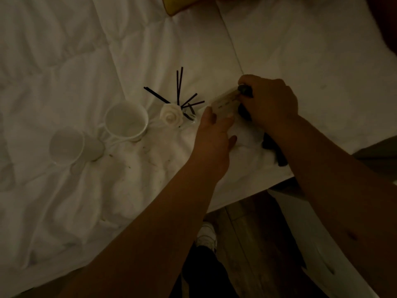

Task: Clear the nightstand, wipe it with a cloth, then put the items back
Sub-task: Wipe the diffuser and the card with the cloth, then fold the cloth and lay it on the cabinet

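In dim light, the nightstand items lie on a white duvet (pixel 64 61). Two white mugs stand at the left, one tipped (pixel 66 147) and one upright (pixel 126 121). Beside them is a glass reed diffuser (pixel 184 117) with black sticks and a white rose. My right hand (pixel 270 104) grips a small dark object (pixel 245 90) just right of the diffuser. A flat beige card-like item (pixel 225 102) stretches between both hands. My left hand (pixel 214 134) pinches its near end with thumb and fingers. Another dark item (pixel 277 151) lies partly hidden under my right wrist.
The bed's edge runs diagonally at the lower right, with wooden floor (pixel 247 233) below it. My white shoe (pixel 206 235) and dark trouser leg are on the floor. A yellow cushion corner (pixel 176 5) shows at the top. A white furniture edge (pixel 300 222) stands right of the floor.
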Demonstrator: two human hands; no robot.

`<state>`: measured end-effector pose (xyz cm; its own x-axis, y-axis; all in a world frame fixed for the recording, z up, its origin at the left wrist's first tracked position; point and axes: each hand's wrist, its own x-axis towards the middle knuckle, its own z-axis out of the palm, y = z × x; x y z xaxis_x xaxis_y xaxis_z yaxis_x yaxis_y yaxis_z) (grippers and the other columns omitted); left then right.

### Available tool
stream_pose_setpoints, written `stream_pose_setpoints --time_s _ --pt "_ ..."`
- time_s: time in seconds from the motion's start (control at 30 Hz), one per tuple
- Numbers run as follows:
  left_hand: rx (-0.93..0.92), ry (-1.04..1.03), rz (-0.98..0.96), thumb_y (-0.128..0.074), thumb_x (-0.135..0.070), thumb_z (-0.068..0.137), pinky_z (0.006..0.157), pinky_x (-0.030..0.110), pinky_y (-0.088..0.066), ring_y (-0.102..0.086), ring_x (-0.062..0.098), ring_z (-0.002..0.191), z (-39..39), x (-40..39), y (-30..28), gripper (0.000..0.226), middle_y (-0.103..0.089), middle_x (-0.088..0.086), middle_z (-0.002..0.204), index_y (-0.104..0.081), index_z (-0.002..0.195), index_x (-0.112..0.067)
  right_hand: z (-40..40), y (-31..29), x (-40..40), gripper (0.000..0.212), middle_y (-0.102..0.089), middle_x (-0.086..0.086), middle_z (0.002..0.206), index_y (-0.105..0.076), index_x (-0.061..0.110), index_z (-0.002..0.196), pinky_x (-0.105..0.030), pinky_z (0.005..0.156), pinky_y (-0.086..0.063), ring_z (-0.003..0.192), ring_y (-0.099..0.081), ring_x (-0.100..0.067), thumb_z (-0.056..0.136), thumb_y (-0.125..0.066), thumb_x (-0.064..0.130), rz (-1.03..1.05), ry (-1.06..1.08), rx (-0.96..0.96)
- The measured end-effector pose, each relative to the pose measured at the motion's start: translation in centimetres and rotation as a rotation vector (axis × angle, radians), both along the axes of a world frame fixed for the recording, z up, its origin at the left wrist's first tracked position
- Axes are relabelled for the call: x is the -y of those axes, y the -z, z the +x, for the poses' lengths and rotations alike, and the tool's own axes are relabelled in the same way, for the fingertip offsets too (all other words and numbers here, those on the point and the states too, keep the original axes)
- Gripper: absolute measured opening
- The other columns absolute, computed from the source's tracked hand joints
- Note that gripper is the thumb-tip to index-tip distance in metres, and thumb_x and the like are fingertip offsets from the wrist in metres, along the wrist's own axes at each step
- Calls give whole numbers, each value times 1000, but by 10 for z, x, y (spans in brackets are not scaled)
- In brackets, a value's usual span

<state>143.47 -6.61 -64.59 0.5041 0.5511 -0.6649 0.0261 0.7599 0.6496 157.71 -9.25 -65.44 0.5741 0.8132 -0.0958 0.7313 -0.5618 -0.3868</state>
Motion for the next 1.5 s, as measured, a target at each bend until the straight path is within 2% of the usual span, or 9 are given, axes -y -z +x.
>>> stream_pose_setpoints --time_s 0.27,0.43,0.57,0.67,0.77,0.87,1.2,1.4,1.5 --pt "-69 52 11 -57 -15 94 94 35 -43 -41 16 132 -16 5 -14 66 -30 -3 154 -23 150 -23 -5 -15 17 79 -60 -12 122 -19 34 150 -33 85 -48 101 -59 -25 87 -66 31 -20 94 -332" --pt "-112 268 116 -59 -18 93 99 35 -42 -48 18 127 -47 17 -67 52 -47 1 143 -40 142 -21 -31 -92 49 64 -53 12 113 -43 30 137 -7 70 -46 89 -57 -2 82 -74 23 118 176 -550" --pt "-78 433 331 -60 -27 92 98 27 -41 -48 10 127 -78 21 -144 54 -50 -10 140 -38 140 -30 -65 -182 78 54 -59 7 116 -51 25 129 -20 73 -55 93 -66 -3 83 -69 4 302 157 -935" --pt "-14 489 439 -59 -27 92 71 7 -48 -63 -7 97 -103 13 -207 30 -68 -27 101 -49 116 -42 -91 -240 86 54 -58 -4 125 -53 23 126 -33 87 -54 113 -61 -16 81 -64 -5 390 30 -1159" --pt "-39 395 553 -62 -26 90 71 15 -54 -66 0 92 -128 6 -267 21 -71 -17 96 -56 107 -37 -118 -296 83 54 -62 -5 120 -53 23 123 -34 85 -54 110 -62 -22 78 -63 -6 403 -71 -1281" --pt "-66 257 607 -60 -20 92 85 38 -54 -67 15 93 -159 0 -316 7 -70 -7 90 -60 93 -27 -142 -342 76 42 -68 -2 110 -56 20 121 -33 85 -55 103 -67 -22 86 -61 -2 345 -130 -1215" --pt "-266 -51 893 -62 -26 80 83 57 -53 -61 37 84 -280 -13 -438 9 -59 8 82 -53 80 -26 -222 -433 17 28 -69 -9 114 -63 16 115 -40 93 -51 108 -65 -24 94 -50 2 308 -297 -1251" --pt "-387 -256 1065 -57 -15 83 75 56 -52 -59 30 76 -384 -30 -485 19 -58 5 83 -50 89 -32 -316 -481 -40 26 -72 5 101 -71 40 92 -38 77 -56 97 -69 -18 87 -52 24 245 -492 -1180" --pt "-169 -425 1027 -57 -7 84 72 43 -54 -64 21 84 -440 -33 -492 35 -66 0 91 -49 112 -27 -367 -493 -61 23 -71 2 106 -70 34 99 -41 83 -54 102 -67 -20 90 -53 22 255 -559 -1273"
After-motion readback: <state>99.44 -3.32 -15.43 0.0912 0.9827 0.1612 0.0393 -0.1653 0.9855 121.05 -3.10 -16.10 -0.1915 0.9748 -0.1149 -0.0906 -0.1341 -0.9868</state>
